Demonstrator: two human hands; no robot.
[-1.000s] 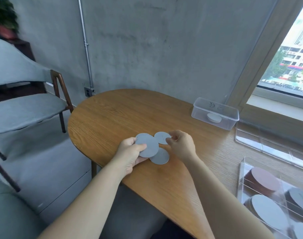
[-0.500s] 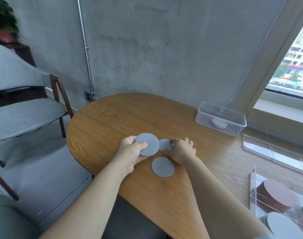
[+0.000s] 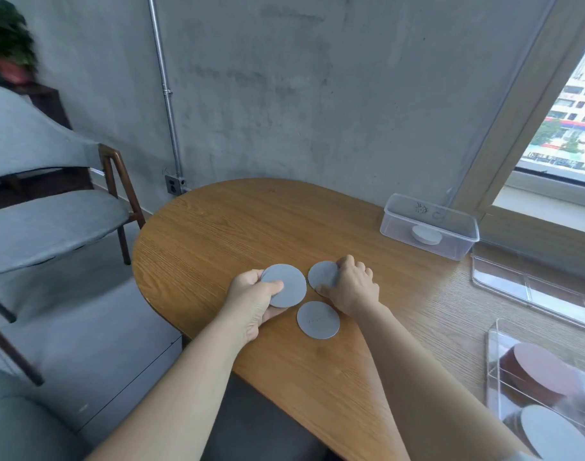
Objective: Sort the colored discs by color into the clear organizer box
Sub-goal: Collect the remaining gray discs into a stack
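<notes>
Three grey discs are near the table's front left edge. My left hand (image 3: 256, 299) grips one grey disc (image 3: 286, 284) between thumb and fingers, lifted slightly off the wood. My right hand (image 3: 351, 287) curls its fingers and thumb round the edge of a second grey disc (image 3: 322, 274) that lies on the table. A third grey disc (image 3: 318, 320) lies flat and free just in front of both hands. The clear organizer box (image 3: 494, 354) sits at the lower right, with a brown-pink disc stack (image 3: 544, 369) and a grey disc stack (image 3: 550, 434) in its compartments.
A small clear tub (image 3: 397, 207) with a white puck (image 3: 426, 235) stands at the back right. A clear lid or tray (image 3: 530, 287) lies beside the window sill. A grey chair (image 3: 48, 224) stands left of the wooden table (image 3: 234, 227).
The three overlapping discs have been spread apart. My left hand lifted its disc off the pile, and my right hand slid the far disc rightwards and closed on its edge.
</notes>
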